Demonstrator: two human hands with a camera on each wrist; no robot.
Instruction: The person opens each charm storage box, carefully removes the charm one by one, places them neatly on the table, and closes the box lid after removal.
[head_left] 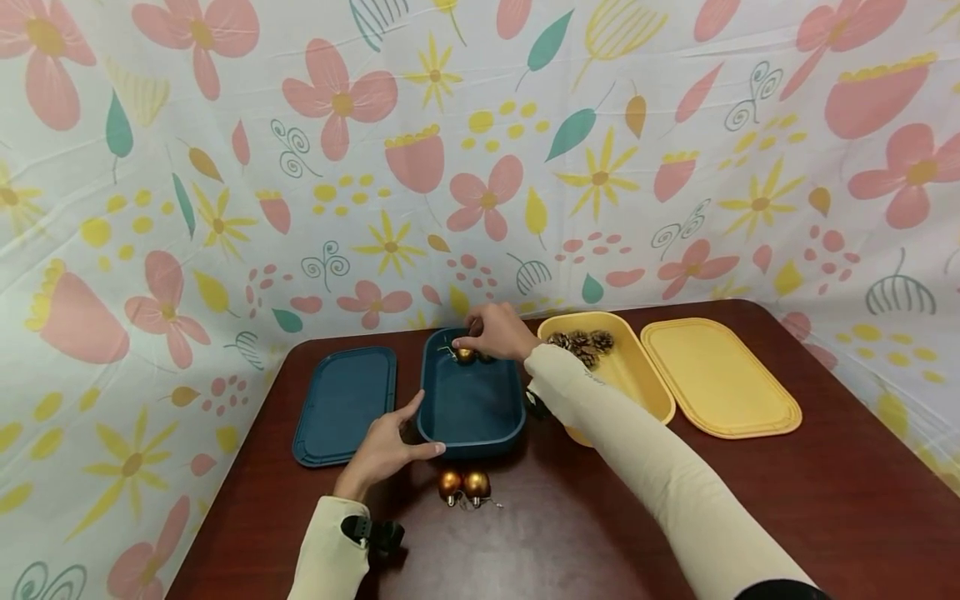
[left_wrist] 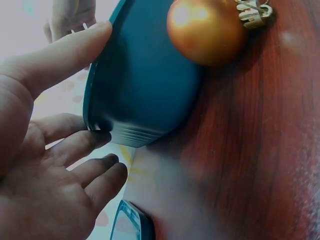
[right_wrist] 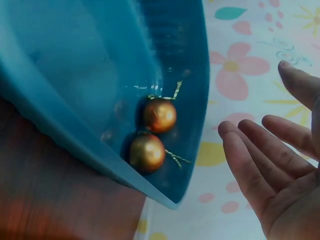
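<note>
A deep blue box (head_left: 468,408) stands at the middle of the table. Two gold ball ornaments (right_wrist: 152,152) with string loops lie in one end of it. My left hand (head_left: 390,446) is at its near left corner, thumb by the rim and fingers along the side; in the left wrist view the fingers look relaxed. Over the box's far end is my right hand (head_left: 501,331), and in the right wrist view its fingers (right_wrist: 250,172) are extended beside the wall, holding nothing. Two more ball ornaments (head_left: 476,485) rest on the table just before the box.
Left of the blue box lies its flat blue lid (head_left: 348,400). A yellow box (head_left: 630,367) with several pine cones (head_left: 585,346) stands to the right, partly under my right sleeve. A yellow lid (head_left: 720,375) lies beyond it. Patterned cloth (head_left: 480,150) hangs behind the table.
</note>
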